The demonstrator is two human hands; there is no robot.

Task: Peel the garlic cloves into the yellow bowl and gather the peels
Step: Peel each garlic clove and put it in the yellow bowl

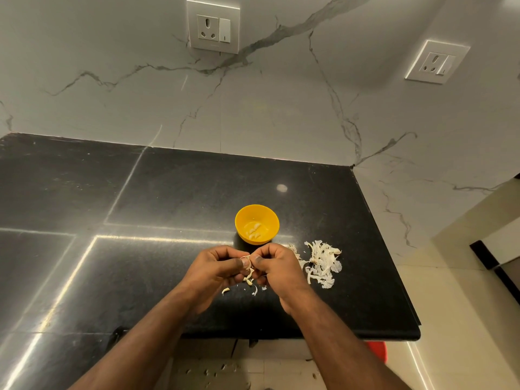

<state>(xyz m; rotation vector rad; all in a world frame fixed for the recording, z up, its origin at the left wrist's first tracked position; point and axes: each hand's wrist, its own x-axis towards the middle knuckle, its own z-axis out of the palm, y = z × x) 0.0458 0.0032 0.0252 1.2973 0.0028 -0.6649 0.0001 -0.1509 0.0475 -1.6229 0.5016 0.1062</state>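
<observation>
A yellow bowl (242, 220) stands on the black counter, with several peeled garlic cloves (254, 230) inside. Just in front of it, my left hand (216, 268) and my right hand (277, 264) meet above the counter. Both pinch one garlic clove (247, 261) between thumbs and curled fingers, and strips of peel hang down from it. A pile of white garlic peels (322, 263) lies to the right of my right hand. A few small peel scraps (239, 289) lie on the counter beneath my hands.
The black granite counter (140, 220) ends at a front edge near my forearms and a right edge beyond the peels. A marble wall with two sockets (213, 25) rises behind. Peel scraps lie on the floor (213, 372) below. A red object (377, 350) peeks out under the counter's corner.
</observation>
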